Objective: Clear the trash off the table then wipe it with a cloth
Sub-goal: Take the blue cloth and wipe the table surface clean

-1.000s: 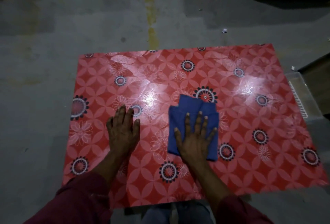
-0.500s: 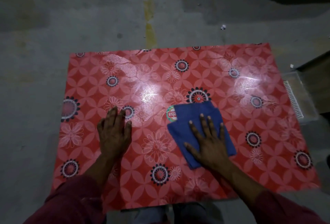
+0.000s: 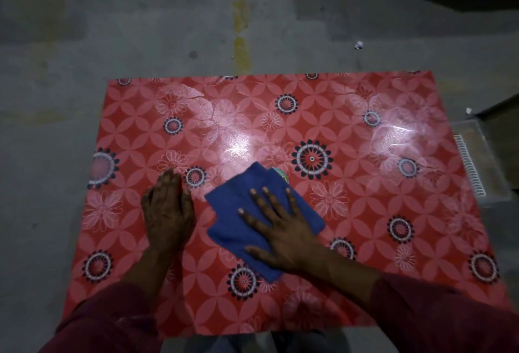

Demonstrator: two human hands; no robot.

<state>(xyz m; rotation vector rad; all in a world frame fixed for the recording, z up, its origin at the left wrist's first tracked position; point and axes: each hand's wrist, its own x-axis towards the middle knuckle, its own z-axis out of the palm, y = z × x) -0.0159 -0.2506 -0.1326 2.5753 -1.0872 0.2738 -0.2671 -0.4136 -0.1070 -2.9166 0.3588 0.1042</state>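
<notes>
While wiping is under way, blue cloth point(image 3: 238, 223): folded, flat, centre-front of red patterned surface point(image 3: 365, 212) | soft, light, likely to bunch; best pressed by a flat palm | right hand point(image 3: 280, 229): fingers spread straight, pressing cloth | left hand point(image 3: 168, 212): flat on surface, grasping nothing | small label edge point(image 3: 280, 175) at cloth's far corner.

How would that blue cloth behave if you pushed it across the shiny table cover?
The blue cloth looks soft and folded, so it would probably bunch without the right hand pressing flat on it. The table cover reflects glare, so the cloth likely glides easily. It seems light.
</notes>
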